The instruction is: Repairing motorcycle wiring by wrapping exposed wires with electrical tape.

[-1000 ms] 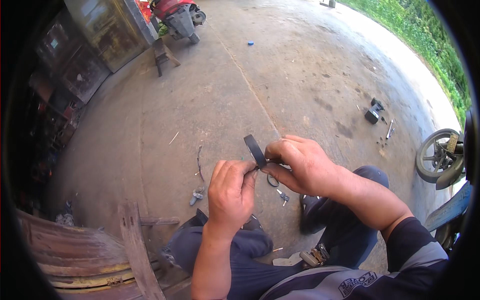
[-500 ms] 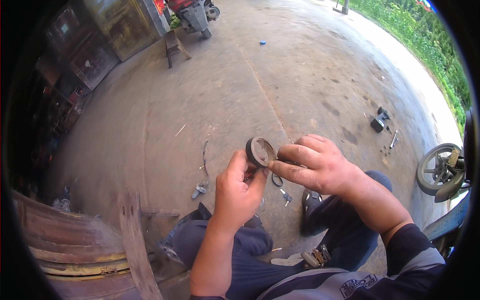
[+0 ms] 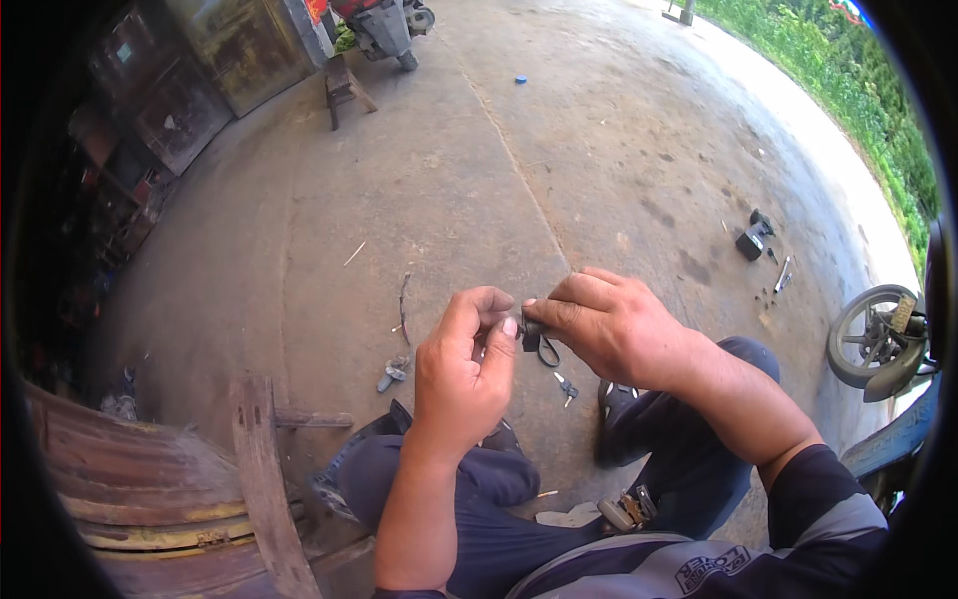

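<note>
My left hand (image 3: 461,374) is curled, thumb raised, with its fingertips meeting my right hand (image 3: 629,334) in the middle of the view. Between them a black roll of tape (image 3: 531,337) is partly hidden, with my right thumb and fingers closed on it. Whatever my left fingertips hold is too small and covered to name. Beyond them on the concrete lie a black loop (image 3: 549,354), keys on a black fob (image 3: 565,387), a short wire (image 3: 403,299) and a small greyish part (image 3: 391,373).
A wooden stool (image 3: 342,88) stands near a red scooter (image 3: 384,30). At right are a cordless tool (image 3: 753,240), a wrench-like tool (image 3: 783,275) and a motorbike wheel (image 3: 860,337). Old wooden boards (image 3: 160,479) fill the lower left. A small blue lid (image 3: 520,80) lies farther off.
The roll showed its round face half a second ago; now it sits lower and mostly behind my fingers. My left thumb has risen and my left fingers have shifted round it.
</note>
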The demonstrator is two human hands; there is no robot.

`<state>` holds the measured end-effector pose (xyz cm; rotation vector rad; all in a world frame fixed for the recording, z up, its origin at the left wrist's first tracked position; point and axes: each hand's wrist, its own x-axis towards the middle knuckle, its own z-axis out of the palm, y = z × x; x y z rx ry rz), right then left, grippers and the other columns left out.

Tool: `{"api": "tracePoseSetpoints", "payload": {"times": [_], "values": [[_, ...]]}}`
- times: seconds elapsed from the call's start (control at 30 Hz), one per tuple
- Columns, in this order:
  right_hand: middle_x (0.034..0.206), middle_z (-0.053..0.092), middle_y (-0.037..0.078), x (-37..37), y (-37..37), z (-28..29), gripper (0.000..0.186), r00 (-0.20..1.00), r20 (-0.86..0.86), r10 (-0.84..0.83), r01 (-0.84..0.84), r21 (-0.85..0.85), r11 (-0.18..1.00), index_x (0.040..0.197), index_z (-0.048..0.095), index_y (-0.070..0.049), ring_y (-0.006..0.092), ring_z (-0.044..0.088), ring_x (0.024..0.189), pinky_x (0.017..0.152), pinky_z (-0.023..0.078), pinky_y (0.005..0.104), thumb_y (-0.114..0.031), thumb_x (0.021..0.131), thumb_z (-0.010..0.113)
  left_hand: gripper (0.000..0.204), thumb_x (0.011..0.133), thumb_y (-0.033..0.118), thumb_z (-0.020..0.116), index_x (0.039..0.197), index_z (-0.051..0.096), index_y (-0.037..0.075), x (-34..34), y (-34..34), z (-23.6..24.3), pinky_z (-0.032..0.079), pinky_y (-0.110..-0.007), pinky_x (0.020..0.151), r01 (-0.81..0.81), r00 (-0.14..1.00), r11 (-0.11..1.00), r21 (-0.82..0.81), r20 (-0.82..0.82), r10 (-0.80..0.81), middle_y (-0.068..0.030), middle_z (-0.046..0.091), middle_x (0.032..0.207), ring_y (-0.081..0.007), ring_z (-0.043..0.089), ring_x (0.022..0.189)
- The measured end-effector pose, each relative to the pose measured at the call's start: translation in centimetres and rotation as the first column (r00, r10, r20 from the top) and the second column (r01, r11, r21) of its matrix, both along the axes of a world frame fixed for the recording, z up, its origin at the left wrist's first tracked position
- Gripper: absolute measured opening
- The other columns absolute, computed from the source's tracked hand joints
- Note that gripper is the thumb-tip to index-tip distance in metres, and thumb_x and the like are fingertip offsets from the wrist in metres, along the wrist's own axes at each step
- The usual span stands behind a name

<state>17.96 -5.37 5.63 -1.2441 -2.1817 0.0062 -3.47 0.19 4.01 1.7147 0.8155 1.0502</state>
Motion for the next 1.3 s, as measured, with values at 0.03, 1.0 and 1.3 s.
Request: {"api": "tracePoseSetpoints", "payload": {"times": [0.03, 1.0, 1.3], "values": [[0.102, 0.068, 0.009, -0.1, -0.2, 0.1, 0.031, 1.0, -0.001, -0.006, 0.006, 0.002, 1.0, 0.119, 0.076, -0.005, 0.0292, 0.069, 0.091, 0.078, 0.058, 0.0412, -0.009, 0.089, 0.075, 0.015, 0.104, 0.003, 0.067, 0.119, 0.066, 0.001, -0.3, 0.2, 0.1, 0.056, -0.03, 0.08, 0.015, 0.998, 0.998, 0.058, -0.065, -0.011, -0.0078, 0.074, 0.102, -0.0134, 0.07, 0.092], [0.099, 0.064, 0.003, 0.9, -0.3, 0.4, 0.042, 0.975, 0.188, 0.12, -0.173, 0.297, 0.939, 0.12, 0.078, -0.009, 0.0205, 0.062, 0.086, 0.078, 0.051, 0.0368, -0.017, 0.079, 0.071, 0.028, 0.101, 0.004, 0.072, 0.124, 0.056, 0.001, 1.6, 0.6, -0.1, 0.047, -0.021, 0.049, -0.02, 0.995, 0.876, -0.482, 0.075, 0.063, -0.0038, 0.066, 0.095, -0.0051, 0.063, 0.069], [0.088, 0.062, 0.0, 0.1, -0.3, 1.4, 0.034, 0.982, 0.18, 0.051, -0.091, 0.221, 0.971, 0.116, 0.082, -0.014, 0.0209, 0.06, 0.081, 0.075, 0.049, 0.0358, -0.02, 0.083, 0.08, 0.039, 0.097, -0.012, 0.056, 0.134, 0.052, 0.002, -0.3, 0.9, -0.2, 0.05, -0.023, 0.064, 0.056, 0.987, 0.921, -0.384, 0.159, 0.006, -0.0086, 0.059, 0.121, -0.0091, 0.067, 0.087]]}}
